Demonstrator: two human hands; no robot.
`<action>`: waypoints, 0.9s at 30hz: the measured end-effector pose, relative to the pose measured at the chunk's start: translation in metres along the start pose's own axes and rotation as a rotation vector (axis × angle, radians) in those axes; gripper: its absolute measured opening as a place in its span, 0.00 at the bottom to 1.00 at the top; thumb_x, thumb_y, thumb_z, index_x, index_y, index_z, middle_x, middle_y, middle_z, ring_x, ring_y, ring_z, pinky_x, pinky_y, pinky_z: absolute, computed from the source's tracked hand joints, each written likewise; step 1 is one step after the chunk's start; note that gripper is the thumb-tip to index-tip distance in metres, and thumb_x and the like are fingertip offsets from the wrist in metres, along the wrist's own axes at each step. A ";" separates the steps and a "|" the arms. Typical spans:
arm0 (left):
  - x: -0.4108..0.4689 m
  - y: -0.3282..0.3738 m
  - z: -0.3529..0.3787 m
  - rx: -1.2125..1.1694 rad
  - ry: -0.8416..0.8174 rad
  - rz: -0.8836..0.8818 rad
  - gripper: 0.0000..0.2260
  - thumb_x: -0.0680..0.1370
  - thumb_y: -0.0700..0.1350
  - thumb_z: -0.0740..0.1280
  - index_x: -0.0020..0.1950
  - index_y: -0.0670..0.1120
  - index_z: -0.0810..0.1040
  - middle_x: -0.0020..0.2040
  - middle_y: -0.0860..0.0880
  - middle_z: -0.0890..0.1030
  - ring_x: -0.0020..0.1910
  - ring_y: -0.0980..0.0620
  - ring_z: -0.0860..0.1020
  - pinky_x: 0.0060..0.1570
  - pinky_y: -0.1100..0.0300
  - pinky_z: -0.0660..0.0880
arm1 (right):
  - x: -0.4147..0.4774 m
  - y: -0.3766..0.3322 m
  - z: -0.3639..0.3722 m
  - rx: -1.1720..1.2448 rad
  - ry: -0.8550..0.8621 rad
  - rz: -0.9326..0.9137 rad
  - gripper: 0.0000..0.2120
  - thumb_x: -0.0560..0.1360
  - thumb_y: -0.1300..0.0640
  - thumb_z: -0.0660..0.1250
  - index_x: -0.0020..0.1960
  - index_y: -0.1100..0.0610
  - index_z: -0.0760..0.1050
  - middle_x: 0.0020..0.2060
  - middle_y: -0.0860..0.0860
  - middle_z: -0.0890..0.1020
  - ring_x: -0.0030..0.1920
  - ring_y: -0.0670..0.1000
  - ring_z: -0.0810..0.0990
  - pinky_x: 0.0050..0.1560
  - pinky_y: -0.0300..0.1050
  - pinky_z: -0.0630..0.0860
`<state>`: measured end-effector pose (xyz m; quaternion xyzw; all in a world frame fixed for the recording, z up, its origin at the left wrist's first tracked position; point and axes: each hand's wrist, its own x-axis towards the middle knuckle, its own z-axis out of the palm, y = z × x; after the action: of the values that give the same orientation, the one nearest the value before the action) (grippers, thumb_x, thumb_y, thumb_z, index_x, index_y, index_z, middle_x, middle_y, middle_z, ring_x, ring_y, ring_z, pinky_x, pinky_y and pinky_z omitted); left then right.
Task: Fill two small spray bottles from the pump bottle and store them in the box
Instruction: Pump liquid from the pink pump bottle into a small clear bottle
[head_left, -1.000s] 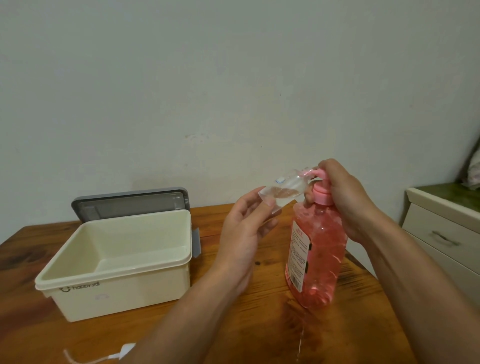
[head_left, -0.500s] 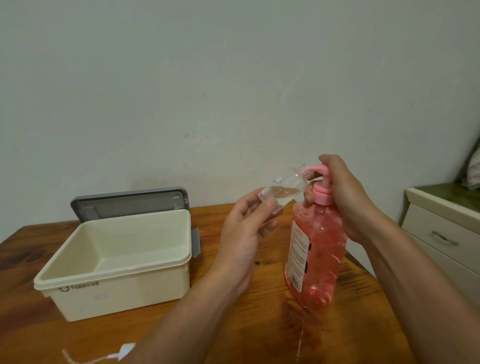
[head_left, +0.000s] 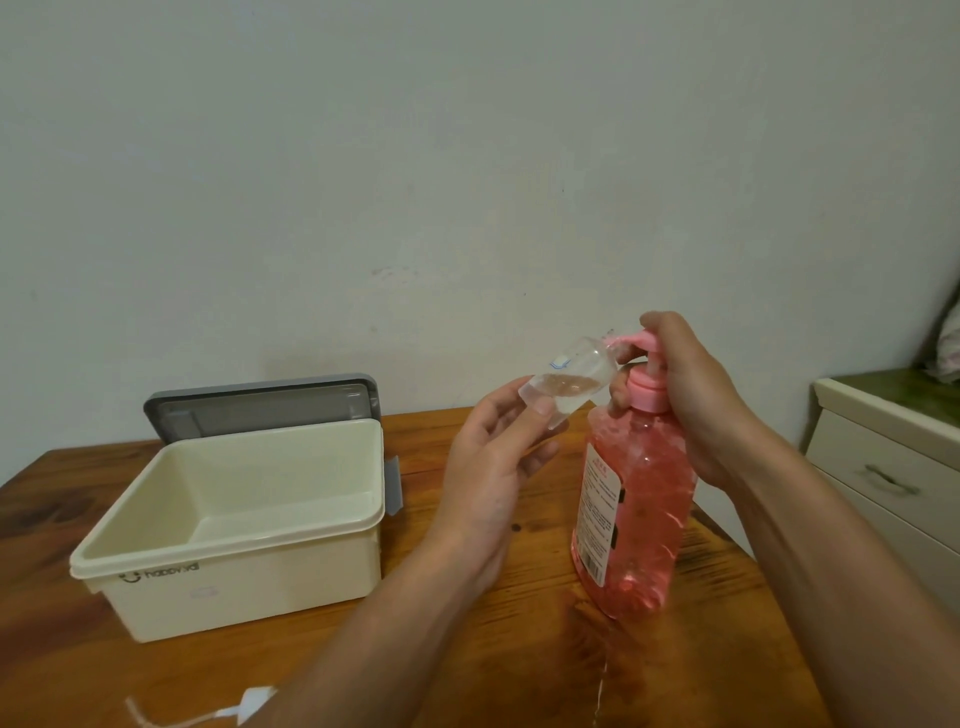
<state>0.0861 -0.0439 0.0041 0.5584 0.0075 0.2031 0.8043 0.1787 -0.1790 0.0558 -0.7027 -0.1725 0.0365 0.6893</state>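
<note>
Filling step: left hand (head_left: 493, 467) pinching tilted spray bottle (head_left: 569, 382) at nozzle; right hand (head_left: 685, 395) wrapped on pump bottle (head_left: 636, 499) head near desk's right edge, best pressed slowly.

pink pump btl (head_left: 631, 499), clear spray btl (head_left: 569, 382), cream box (head_left: 234, 571), grey lid (head_left: 260, 402)

The box (head_left: 234, 525) sits on the left part of the worktop (head_left: 467, 649), and its lid (head_left: 260, 402) stands behind it, against the wall (head_left: 467, 182). The pump bottle (head_left: 631, 499) stands upright on the worktop to the right of the box, well apart from it. The right hand (head_left: 685, 395) rests on the pump head. The left hand (head_left: 498, 467), between box and pump bottle, holds a small bottle (head_left: 569, 382) tilted above the worktop, its mouth at the pump spout. A drawer cabinet (head_left: 893, 478) stands right of the worktop. A cable (head_left: 208, 714) lies at the worktop's near edge, in front of the box.
</note>
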 end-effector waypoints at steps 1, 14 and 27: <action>0.000 0.000 0.000 0.003 0.000 0.001 0.17 0.76 0.47 0.70 0.64 0.47 0.78 0.58 0.49 0.84 0.54 0.53 0.83 0.49 0.64 0.80 | 0.000 -0.001 0.000 -0.004 0.004 -0.007 0.18 0.79 0.45 0.54 0.44 0.58 0.74 0.25 0.54 0.76 0.31 0.55 0.74 0.31 0.44 0.69; 0.000 -0.001 0.000 0.017 0.003 0.000 0.17 0.76 0.47 0.70 0.64 0.48 0.78 0.58 0.51 0.84 0.54 0.55 0.83 0.49 0.64 0.80 | 0.002 0.000 0.000 -0.006 0.005 0.001 0.18 0.78 0.45 0.54 0.45 0.58 0.73 0.25 0.54 0.76 0.32 0.55 0.74 0.30 0.44 0.69; 0.001 0.000 0.002 -0.002 0.004 -0.009 0.18 0.75 0.48 0.70 0.64 0.47 0.78 0.58 0.49 0.84 0.55 0.54 0.83 0.49 0.63 0.79 | 0.003 0.001 -0.001 0.014 -0.002 0.006 0.19 0.78 0.44 0.55 0.46 0.59 0.73 0.25 0.54 0.76 0.30 0.54 0.74 0.29 0.43 0.69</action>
<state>0.0877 -0.0451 0.0047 0.5573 0.0117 0.2006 0.8056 0.1820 -0.1795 0.0551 -0.6985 -0.1707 0.0406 0.6938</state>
